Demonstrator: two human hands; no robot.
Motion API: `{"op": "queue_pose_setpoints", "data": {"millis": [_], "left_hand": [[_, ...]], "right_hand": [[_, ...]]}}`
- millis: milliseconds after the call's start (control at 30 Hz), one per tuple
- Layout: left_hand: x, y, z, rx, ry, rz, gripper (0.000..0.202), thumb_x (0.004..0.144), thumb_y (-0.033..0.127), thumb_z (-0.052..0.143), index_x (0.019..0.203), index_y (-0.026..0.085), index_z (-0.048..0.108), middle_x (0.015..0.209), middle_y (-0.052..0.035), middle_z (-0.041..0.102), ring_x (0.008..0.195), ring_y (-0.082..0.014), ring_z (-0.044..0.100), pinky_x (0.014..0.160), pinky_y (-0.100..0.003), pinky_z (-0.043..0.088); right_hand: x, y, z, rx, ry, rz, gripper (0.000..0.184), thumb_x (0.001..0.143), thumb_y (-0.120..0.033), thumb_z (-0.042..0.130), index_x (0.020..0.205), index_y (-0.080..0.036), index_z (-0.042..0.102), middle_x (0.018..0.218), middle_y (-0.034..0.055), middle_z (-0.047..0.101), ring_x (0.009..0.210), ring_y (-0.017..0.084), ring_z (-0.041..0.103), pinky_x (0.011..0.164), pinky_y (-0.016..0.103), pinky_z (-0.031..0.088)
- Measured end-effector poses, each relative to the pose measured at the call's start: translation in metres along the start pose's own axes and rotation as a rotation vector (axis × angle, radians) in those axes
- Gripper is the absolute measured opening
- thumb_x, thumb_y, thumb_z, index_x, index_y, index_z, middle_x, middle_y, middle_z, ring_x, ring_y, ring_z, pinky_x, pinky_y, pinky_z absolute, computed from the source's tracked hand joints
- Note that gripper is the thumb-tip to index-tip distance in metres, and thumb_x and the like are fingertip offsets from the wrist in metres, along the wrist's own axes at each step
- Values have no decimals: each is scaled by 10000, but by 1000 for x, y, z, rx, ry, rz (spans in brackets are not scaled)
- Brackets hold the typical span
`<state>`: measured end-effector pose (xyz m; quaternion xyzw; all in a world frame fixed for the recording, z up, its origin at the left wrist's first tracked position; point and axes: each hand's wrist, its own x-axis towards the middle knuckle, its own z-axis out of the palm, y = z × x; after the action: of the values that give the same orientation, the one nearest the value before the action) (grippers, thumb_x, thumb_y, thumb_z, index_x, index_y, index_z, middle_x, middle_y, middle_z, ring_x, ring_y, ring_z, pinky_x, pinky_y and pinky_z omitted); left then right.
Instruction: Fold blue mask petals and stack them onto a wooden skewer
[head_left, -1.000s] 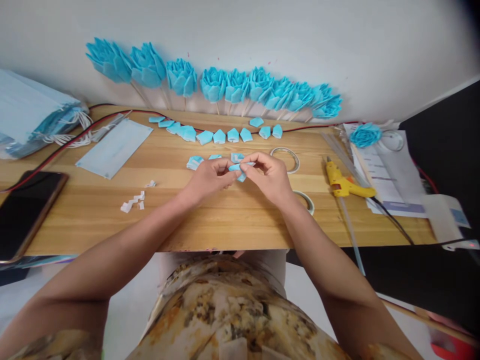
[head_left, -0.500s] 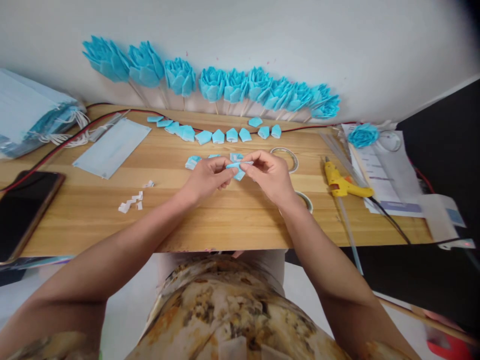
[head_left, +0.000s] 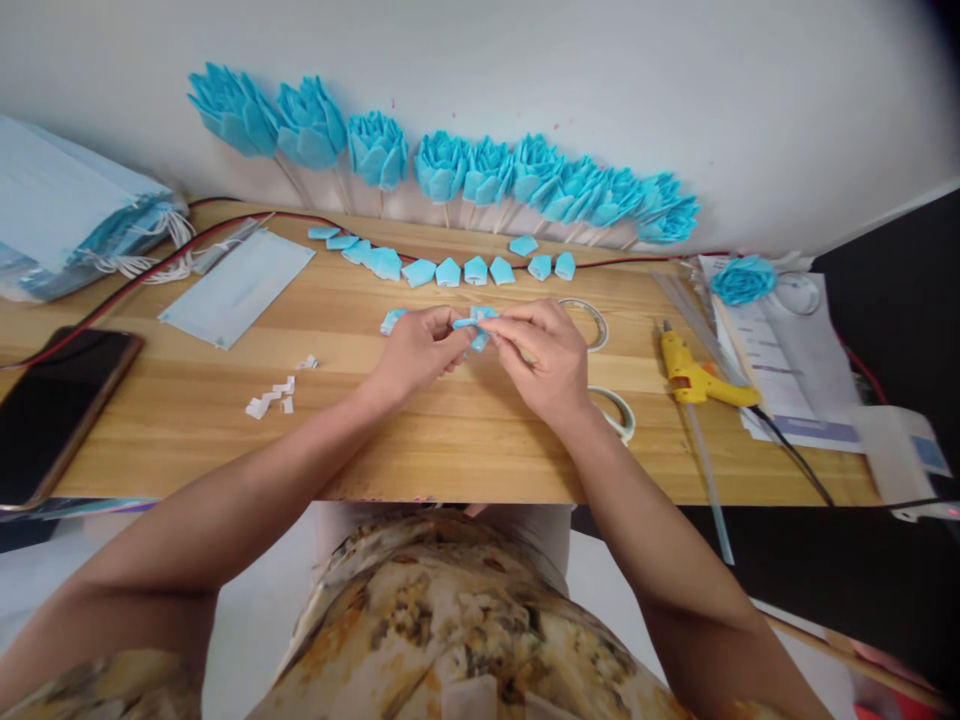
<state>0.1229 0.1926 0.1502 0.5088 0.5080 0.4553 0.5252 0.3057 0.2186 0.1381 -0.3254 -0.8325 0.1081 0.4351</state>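
Note:
My left hand (head_left: 421, 350) pinches a small folded blue petal piece (head_left: 480, 342) between thumb and fingers, over the middle of the table. From the other side, my right hand (head_left: 546, 358) closes its thumb and fingertips on the edge of the same piece. The fingers partly cover it, so its full shape is hidden. Another blue folded piece (head_left: 391, 320) lies just behind my left hand. Beyond both hands, several folded blue petals (head_left: 448, 272) form a row on the wood.
Blue flowers on sticks (head_left: 442, 165) lean along the wall. A tape roll (head_left: 589, 322) and a yellow glue gun (head_left: 694, 375) lie at right. At left are a flat blue sheet (head_left: 238, 288), white scraps (head_left: 271, 398), a phone (head_left: 64, 410) and a stack of masks (head_left: 67, 210).
The whole view has shifted slightly, so the table things appear farther right. My right fingers have curled and moved along the petal's edge; my left hand keeps its pinch.

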Motion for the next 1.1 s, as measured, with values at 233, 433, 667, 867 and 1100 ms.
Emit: {"op": "queue_pose_setpoints", "data": {"millis": [233,433,667,867,1100], "left_hand": [[1,0,1,-27,7,-13,240,855,220,690,652,180,569,500,42,543,454,-63,464,460,-195,372],[0,4,2,-81,11,-38,254,906,178,628,659,164,570,512,40,559,445,-55,469,455,-182,376],[1,0,1,-126,-3,-19,283,922,199,631,651,160,560,537,33,577,458,-49,480,478,-174,395],[4,-8,0,-181,-47,41,384,854,456,748,665,168,578,557,21,577,491,-68,502,490,-196,416],[3,-6,-1,-183,-49,23,353,797,421,806,683,167,590,553,26,569,507,-71,499,500,-204,405]], "right_hand": [[-1,-1,2,-74,-17,-62,337,959,-169,555,1217,-321,710,988,48,742,924,235,653,837,436,514],[-2,-2,1,-118,-31,-137,479,950,-140,501,1403,-279,569,1041,54,754,966,248,663,897,462,520],[-2,-1,1,-142,8,-253,558,944,-101,465,1486,-233,479,1030,69,746,968,243,658,877,442,540],[-4,0,0,-165,-30,-200,585,966,-138,425,1538,-262,423,1067,67,745,998,250,659,911,474,535],[-4,-1,1,-173,-40,-183,564,977,-157,416,1530,-259,450,1048,73,748,1007,261,658,913,479,538]]}}
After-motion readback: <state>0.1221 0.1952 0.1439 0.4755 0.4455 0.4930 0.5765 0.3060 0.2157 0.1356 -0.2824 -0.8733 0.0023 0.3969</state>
